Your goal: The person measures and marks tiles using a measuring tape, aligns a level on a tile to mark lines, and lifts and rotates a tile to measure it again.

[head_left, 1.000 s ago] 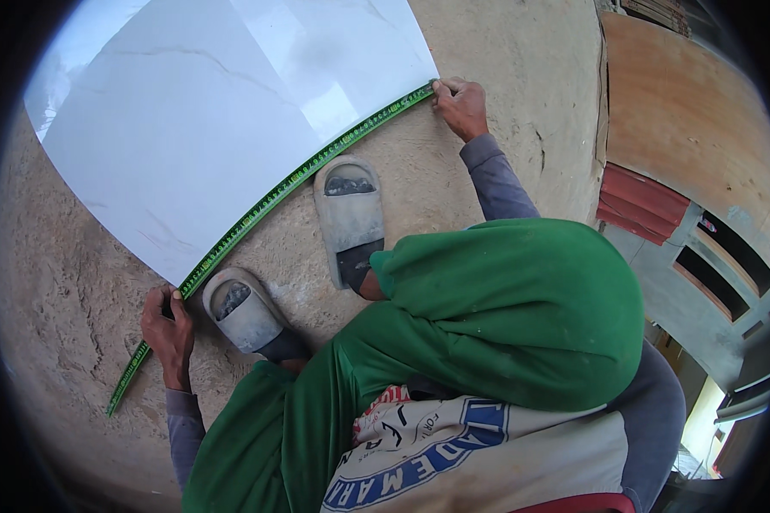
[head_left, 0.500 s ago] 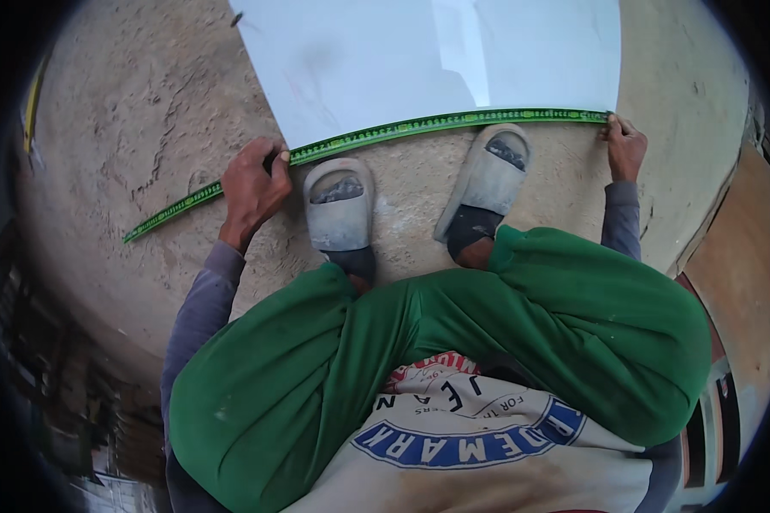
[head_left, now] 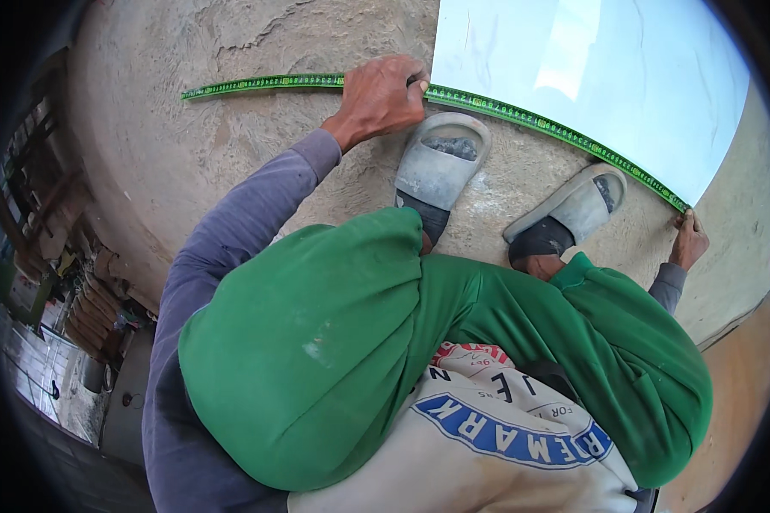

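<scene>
While my left hand [head_left: 381,96] pinches the green measuring tape [head_left: 539,122] between thumb and curled fingers, right by the near left corner of the glossy white panel [head_left: 573,51], my right hand [head_left: 688,241] is out at the near right corner, fingertips pressed together on the tape's end. And look at this strip: thin, light, springy by my reckoning, likely to bow or twist if gripped mid-span, so the flat pinch at each corner is the place to take it! The panel looks stiff and slick, probably brittle at those corners, so easy on the pressure. Between my hands the tape follows the panel's near edge; on the rim or just against it, I can't tell. Past my left hand, its tail runs out leftward over the rough floor [head_left: 257,162], beyond the panel's left edge.
</scene>
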Demonstrator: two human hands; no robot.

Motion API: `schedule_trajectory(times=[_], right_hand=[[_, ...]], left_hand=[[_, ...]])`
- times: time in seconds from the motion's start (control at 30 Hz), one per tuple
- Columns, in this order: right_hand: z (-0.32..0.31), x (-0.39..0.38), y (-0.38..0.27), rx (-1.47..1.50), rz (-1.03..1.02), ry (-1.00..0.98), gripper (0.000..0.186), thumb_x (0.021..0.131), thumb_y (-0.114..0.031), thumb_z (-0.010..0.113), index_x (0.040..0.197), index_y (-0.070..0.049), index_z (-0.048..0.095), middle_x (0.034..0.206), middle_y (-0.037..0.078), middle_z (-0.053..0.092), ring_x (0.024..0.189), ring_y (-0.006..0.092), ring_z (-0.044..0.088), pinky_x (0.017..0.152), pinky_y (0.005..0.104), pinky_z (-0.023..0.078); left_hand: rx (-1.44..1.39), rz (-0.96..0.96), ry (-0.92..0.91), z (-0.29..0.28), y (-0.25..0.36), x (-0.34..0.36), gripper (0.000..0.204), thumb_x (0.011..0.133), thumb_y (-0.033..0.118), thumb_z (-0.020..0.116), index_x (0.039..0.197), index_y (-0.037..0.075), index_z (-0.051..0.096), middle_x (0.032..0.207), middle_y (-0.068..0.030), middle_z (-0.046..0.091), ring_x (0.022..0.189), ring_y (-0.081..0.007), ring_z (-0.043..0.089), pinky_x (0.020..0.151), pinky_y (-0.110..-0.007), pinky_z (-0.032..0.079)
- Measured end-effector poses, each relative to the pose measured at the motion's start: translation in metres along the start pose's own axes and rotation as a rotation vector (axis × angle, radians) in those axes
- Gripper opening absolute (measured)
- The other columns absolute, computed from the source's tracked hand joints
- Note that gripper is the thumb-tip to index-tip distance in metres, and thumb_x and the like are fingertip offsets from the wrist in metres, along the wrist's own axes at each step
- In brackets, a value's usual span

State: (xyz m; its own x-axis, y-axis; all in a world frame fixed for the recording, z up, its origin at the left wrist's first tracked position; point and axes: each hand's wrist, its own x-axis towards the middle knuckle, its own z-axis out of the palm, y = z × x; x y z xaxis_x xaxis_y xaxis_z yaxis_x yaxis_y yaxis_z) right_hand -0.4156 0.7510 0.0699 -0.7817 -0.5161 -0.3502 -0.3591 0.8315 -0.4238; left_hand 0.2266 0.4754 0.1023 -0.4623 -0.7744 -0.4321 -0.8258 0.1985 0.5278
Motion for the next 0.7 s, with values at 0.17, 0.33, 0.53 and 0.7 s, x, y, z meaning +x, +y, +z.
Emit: schedule_trajectory(times=[0.17, 0.33, 0.53, 0.7], right_hand=[[-0.002, 0.003, -0.001, -0.060, 0.007, -0.010, 0.042, 0.103, -0.031, 0.073, 0.123, 0.007, 0.078, 0.086, 0.011, 0.077, 0.077, 0.0151, 0.071, 0.076, 0.0299, 0.059], [-0.003, 0.006, 0.009, -0.043, -0.032, -0.007, 0.041, 0.103, -0.029, 0.071, 0.123, 0.006, 0.078, 0.085, 0.011, 0.078, 0.076, 0.0151, 0.072, 0.073, 0.0306, 0.056], [-0.004, 0.004, 0.005, -0.041, -0.031, -0.013, 0.040, 0.103, -0.028, 0.072, 0.122, 0.006, 0.079, 0.086, 0.011, 0.078, 0.075, 0.0152, 0.071, 0.074, 0.0307, 0.057], [-0.006, 0.007, 0.008, -0.013, -0.028, -0.024, 0.041, 0.102, -0.029, 0.073, 0.123, 0.007, 0.078, 0.087, 0.012, 0.078, 0.076, 0.0155, 0.071, 0.074, 0.0308, 0.057]], left_hand=[[0.022, 0.006, -0.002, -0.002, 0.001, 0.001, 0.018, 0.090, 0.019, 0.067, 0.099, 0.009, 0.079, 0.099, -0.0136, 0.079, 0.091, -0.0373, 0.075, 0.083, -0.049, 0.058], [0.000, 0.014, -0.004, 0.002, -0.002, 0.000, 0.019, 0.090, 0.019, 0.066, 0.100, 0.010, 0.079, 0.099, -0.0135, 0.079, 0.091, -0.0369, 0.075, 0.084, -0.050, 0.058], [0.009, 0.011, 0.007, 0.004, -0.004, 0.000, 0.019, 0.090, 0.019, 0.066, 0.100, 0.010, 0.079, 0.099, -0.0140, 0.079, 0.093, -0.0375, 0.075, 0.086, -0.050, 0.058], [-0.005, 0.012, 0.011, 0.005, -0.005, 0.000, 0.019, 0.089, 0.020, 0.066, 0.099, 0.009, 0.079, 0.097, -0.0149, 0.078, 0.092, -0.0383, 0.074, 0.086, -0.051, 0.058]])
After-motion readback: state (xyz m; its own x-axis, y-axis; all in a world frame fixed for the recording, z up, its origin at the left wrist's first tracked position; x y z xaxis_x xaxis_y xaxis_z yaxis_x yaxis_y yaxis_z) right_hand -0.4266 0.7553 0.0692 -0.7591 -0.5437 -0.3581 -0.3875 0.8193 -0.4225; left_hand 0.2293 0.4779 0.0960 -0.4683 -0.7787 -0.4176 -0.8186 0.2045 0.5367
